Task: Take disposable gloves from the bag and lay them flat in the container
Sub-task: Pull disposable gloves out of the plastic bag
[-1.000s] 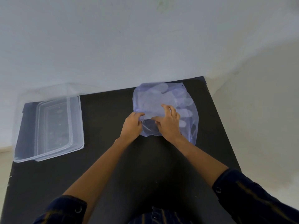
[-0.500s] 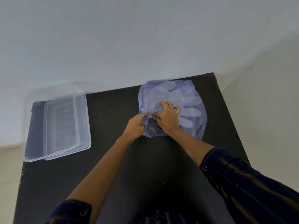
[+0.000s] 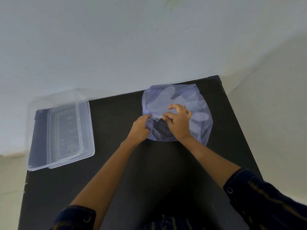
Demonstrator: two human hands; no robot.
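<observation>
A translucent bluish plastic bag (image 3: 197,103) lies at the far right of the black table (image 3: 129,163), with pale disposable gloves (image 3: 167,95) showing through its film. My left hand (image 3: 140,128) pinches the bag's near left edge. My right hand (image 3: 179,122) rests on the bag at its mouth, thumb and forefinger nipping the film and the other fingers lifted. A clear rectangular plastic container (image 3: 83,130) lies at the table's far left, well apart from both hands.
A pale wall runs along the table's far edge. The table's right edge falls off just past the bag. Dark striped sleeves cover both my forearms near the bottom of the view.
My right hand has shifted up onto the bag's mouth and its fingers have lifted and spread. My left hand keeps its pinch on the bag's edge.
</observation>
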